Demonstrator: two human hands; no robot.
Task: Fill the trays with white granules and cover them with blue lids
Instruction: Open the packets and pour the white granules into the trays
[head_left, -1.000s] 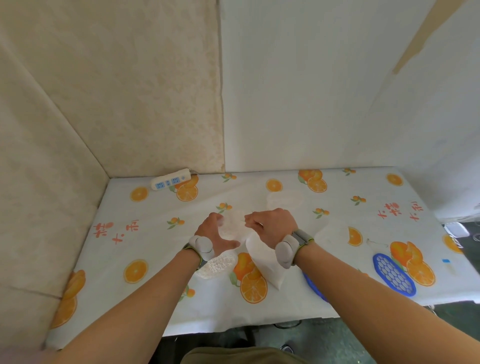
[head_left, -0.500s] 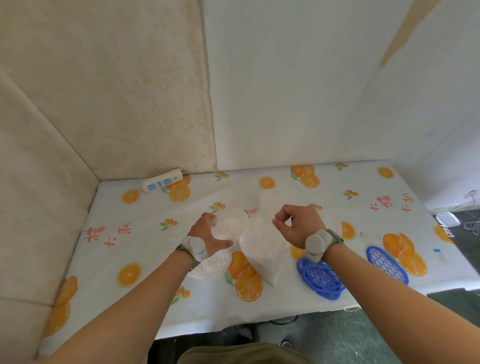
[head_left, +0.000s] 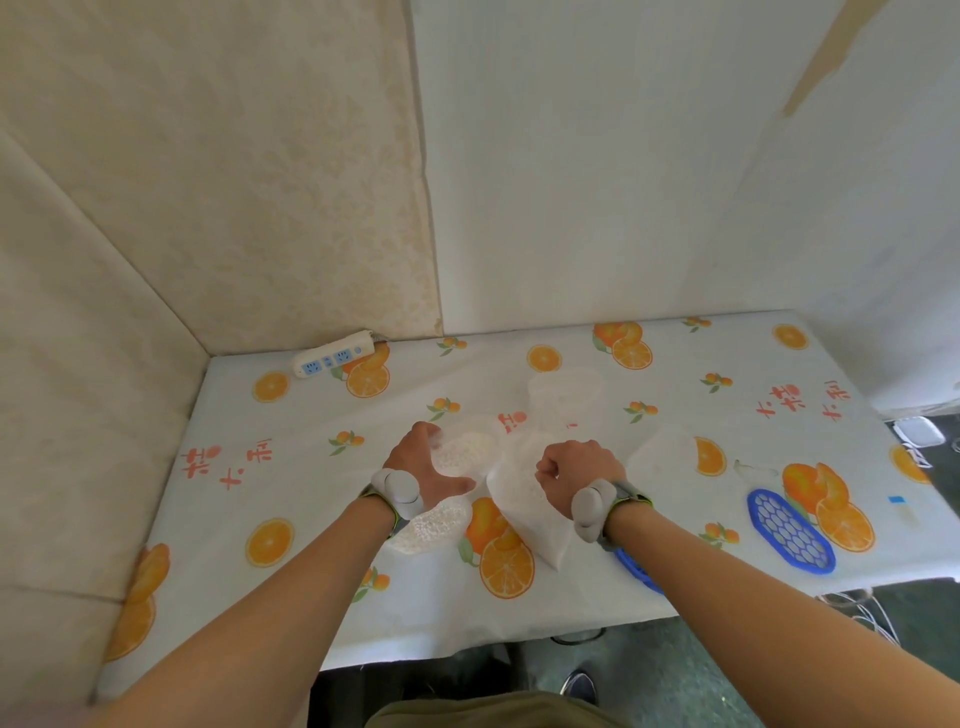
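Now the right hand, fist pinched on the plastic bag of white granules, has drawn back over one blue lid, while the left hand cups the granule-filled tray at its 9 o'clock, suggesting pouring is done.

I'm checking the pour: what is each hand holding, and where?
The right hand pinches the upper edge of the granule bag. The left hand grips the near-left rim of the tray being filled.

Illumination is bright, even and diffuse; shadows are faint. Wide-angle distortion bows the wall edges. Focus is slightly soft throughout.
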